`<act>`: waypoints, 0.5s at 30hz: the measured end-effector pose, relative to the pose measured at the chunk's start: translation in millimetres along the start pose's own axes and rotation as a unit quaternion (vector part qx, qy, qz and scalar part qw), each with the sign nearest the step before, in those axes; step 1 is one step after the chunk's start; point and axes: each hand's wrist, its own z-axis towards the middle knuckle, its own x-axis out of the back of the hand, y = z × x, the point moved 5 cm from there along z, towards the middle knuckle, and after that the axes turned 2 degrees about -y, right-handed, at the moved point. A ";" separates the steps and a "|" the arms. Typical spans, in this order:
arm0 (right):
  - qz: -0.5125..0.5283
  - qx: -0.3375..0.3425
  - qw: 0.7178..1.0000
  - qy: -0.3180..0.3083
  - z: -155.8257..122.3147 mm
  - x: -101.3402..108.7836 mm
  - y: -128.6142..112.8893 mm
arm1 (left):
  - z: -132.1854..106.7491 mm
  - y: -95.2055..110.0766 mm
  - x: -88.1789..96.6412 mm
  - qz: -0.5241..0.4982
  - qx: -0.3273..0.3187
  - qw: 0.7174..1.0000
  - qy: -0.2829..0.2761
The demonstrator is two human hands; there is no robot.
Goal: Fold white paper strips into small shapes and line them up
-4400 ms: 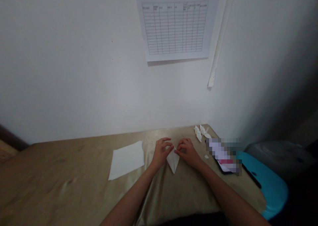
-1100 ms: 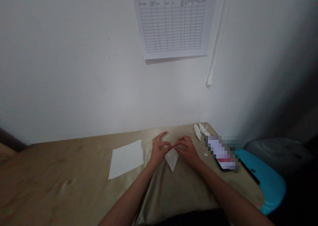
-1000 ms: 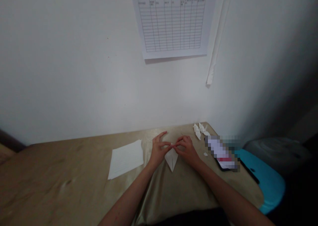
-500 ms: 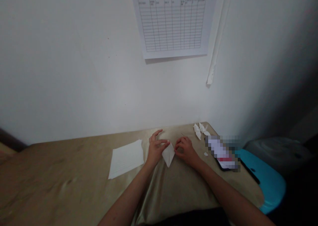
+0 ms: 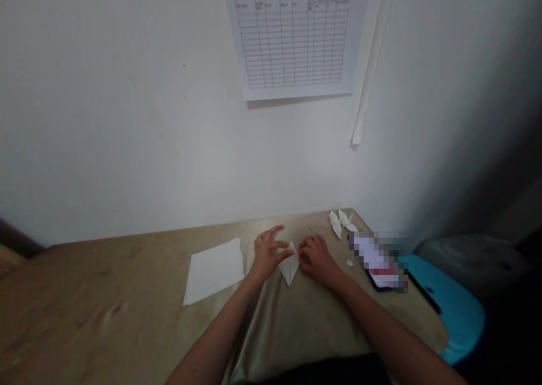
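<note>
A small white folded paper (image 5: pixel 289 272), diamond-shaped with a crease line down its lower half, lies on the cloth-covered table between my hands. My left hand (image 5: pixel 266 256) is at its left side, thumb across the upper part of the paper and one finger stretched out above. Curled in at the right corner are the fingers of my right hand (image 5: pixel 315 256), pinching that edge; their tips are partly hidden. To the left of my left hand lie stacked white paper sheets (image 5: pixel 214 272). Folded white paper figures (image 5: pixel 335 224) rest near the back right corner.
A phone (image 5: pixel 376 263), blurred out in part, lies on the right side of the table (image 5: pixel 127 294). A small white scrap (image 5: pixel 349 263) is beside it. Beyond the right edge is a blue stool-like object (image 5: pixel 457 306). A printed chart (image 5: pixel 296 46) hangs on the wall behind.
My left thumb has slid slightly down and right over the folded paper. The paper has shifted a little to the right, and its top point shows more. My right hand has barely moved.
</note>
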 end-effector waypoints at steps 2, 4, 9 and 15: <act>-0.014 -0.001 1.000 -0.013 -0.2 -3.2 1.3 | -1.6 -2.7 -5.7 0.042 0.018 0.998 -0.050; -0.016 -0.008 1.000 -0.020 -0.2 -4.6 2.2 | -4.0 -4.8 -9.7 0.074 0.035 0.993 -0.084; -0.008 -0.038 0.999 -0.029 -1.0 -2.1 1.8 | -7.0 -7.3 -12.5 0.088 0.043 0.990 -0.097; 0.001 -0.062 0.997 -0.055 -3.4 -3.0 1.2 | -6.3 -8.9 -12.5 0.072 0.055 0.991 -0.094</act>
